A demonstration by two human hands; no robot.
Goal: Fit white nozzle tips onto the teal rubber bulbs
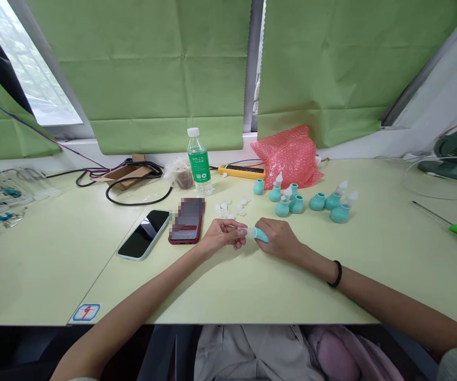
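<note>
My right hand (278, 239) is closed around a teal rubber bulb (261, 236), most of which its fingers hide. With thumb and fingertips, my left hand (225, 234) pinches a translucent nozzle (250, 232) that meets the bulb's neck; I cannot tell how far it is seated. Just beyond my left hand lies a loose scatter of small whitish translucent pieces (228, 209). Past my right hand stand several teal bulbs, some bare like this open-necked bulb (316, 201), others carrying clear nozzles, such as this nasal aspirator (340, 212).
Two phones, one dark with a pale case (144, 235) and one red-edged (187, 221), lie left of my hands. Behind them stand a water bottle (200, 165), a black cable (139, 203) and a pink bubble-wrap bag (287, 156). A screwdriver (456, 228) and fan (456, 151) are rightward.
</note>
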